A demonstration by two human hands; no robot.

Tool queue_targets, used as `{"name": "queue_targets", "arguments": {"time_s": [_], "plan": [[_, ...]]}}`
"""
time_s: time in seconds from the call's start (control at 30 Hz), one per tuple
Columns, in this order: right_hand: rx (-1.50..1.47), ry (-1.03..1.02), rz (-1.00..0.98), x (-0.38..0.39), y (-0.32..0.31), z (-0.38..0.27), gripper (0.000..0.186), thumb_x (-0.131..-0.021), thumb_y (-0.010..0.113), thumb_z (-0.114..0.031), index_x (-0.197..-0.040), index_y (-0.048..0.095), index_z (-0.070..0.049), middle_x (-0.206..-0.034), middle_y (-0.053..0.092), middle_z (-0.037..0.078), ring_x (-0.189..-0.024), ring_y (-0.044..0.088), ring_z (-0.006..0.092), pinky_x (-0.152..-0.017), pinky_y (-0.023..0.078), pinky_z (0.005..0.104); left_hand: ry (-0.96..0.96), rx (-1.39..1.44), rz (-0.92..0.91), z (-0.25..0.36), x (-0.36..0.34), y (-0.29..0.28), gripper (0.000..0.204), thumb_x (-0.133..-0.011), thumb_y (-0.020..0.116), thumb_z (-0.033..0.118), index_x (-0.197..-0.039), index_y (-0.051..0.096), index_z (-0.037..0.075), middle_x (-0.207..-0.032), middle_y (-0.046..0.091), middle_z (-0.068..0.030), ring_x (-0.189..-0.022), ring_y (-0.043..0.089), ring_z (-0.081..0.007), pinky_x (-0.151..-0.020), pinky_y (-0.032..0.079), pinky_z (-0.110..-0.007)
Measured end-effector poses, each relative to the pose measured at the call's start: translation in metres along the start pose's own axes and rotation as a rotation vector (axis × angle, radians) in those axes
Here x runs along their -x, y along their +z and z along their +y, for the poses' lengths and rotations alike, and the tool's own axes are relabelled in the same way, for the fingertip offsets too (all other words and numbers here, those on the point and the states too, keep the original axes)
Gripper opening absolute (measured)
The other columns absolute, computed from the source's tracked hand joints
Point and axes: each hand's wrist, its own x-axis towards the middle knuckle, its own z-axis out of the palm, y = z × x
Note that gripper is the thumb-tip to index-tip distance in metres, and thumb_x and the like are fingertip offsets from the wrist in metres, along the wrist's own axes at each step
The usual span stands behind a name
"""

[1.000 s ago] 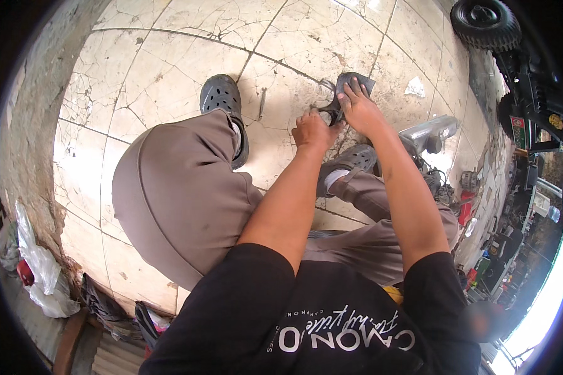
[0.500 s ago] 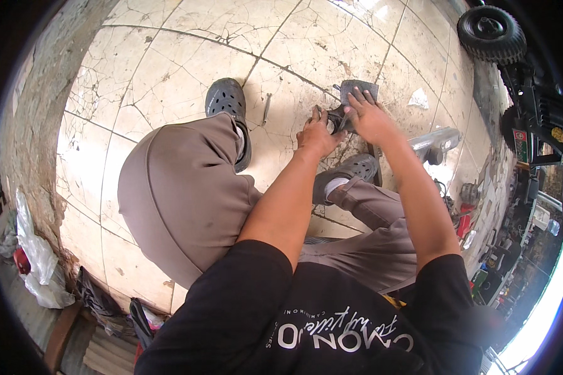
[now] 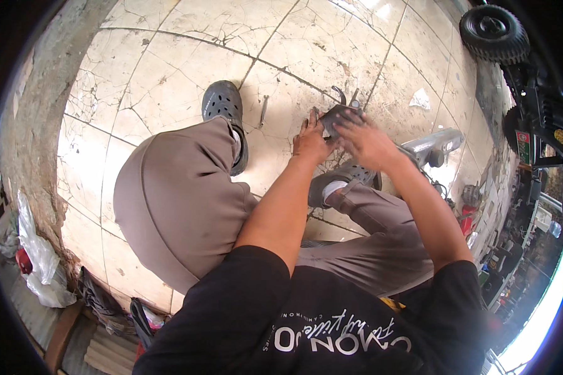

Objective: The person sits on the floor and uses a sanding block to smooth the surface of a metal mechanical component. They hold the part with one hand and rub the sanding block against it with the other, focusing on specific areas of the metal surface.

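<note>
Right hand (image 3: 364, 139) and dark sandpaper-like sheet (image 3: 333, 120) shifted bodyward; right grip spread flat, left hand (image 3: 313, 140) clasping metal part (image 3: 342, 96). Suggest even pressure, part braced.

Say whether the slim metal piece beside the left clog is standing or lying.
Lying: the metal piece shows its length along the floor, apart from the left hand.
</note>
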Motion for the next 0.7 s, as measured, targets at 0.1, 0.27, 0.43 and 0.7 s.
{"name": "queue_targets", "arguments": {"time_s": [0.1,0.27,0.43,0.7], "plan": [[-0.059,0.299,0.319,-0.015,0.004,0.023,0.053,-0.097,0.044,-0.039,-0.139,0.043,-0.006,-0.147,0.039,0.018,-0.141,0.027,0.0355,-0.116,0.021,0.0483,0.026,0.035,0.083,0.007,0.003,-0.004,0.092,-0.084,0.063,0.054,-0.151,0.022,0.006,-0.158,0.018,-0.0161,-0.141,0.026,-0.0376,-0.110,0.034,-0.047],[0.044,0.045,0.139,-0.006,0.003,-0.002,0.053,-0.095,0.050,-0.035,-0.137,0.045,-0.004,-0.146,0.040,0.019,-0.139,0.031,0.0361,-0.115,0.023,0.0488,-0.002,-0.020,0.054,-0.001,-0.001,0.001,0.094,-0.083,0.062,0.057,-0.152,0.020,0.009,-0.159,0.017,-0.0130,-0.143,0.022,-0.0364,-0.110,0.032,-0.051],[0.046,0.252,0.306,-0.017,0.015,0.003,0.050,-0.096,0.047,-0.034,-0.136,0.047,-0.004,-0.145,0.042,0.017,-0.139,0.033,0.0332,-0.115,0.023,0.0490,0.023,-0.010,0.073,0.008,0.002,0.000,0.088,-0.085,0.061,0.053,-0.151,0.023,0.010,-0.159,0.018,-0.0106,-0.143,0.022,-0.0376,-0.110,0.031,-0.051],[-0.087,0.243,0.314,-0.017,0.010,0.009,0.046,-0.098,0.043,-0.034,-0.133,0.051,-0.005,-0.145,0.043,0.016,-0.138,0.033,0.0357,-0.113,0.029,0.0453,0.016,-0.033,0.059,0.006,0.004,-0.002,0.092,-0.081,0.065,0.057,-0.152,0.023,0.014,-0.155,0.023,-0.0183,-0.142,0.023,-0.0392,-0.109,0.033,-0.053]]}}
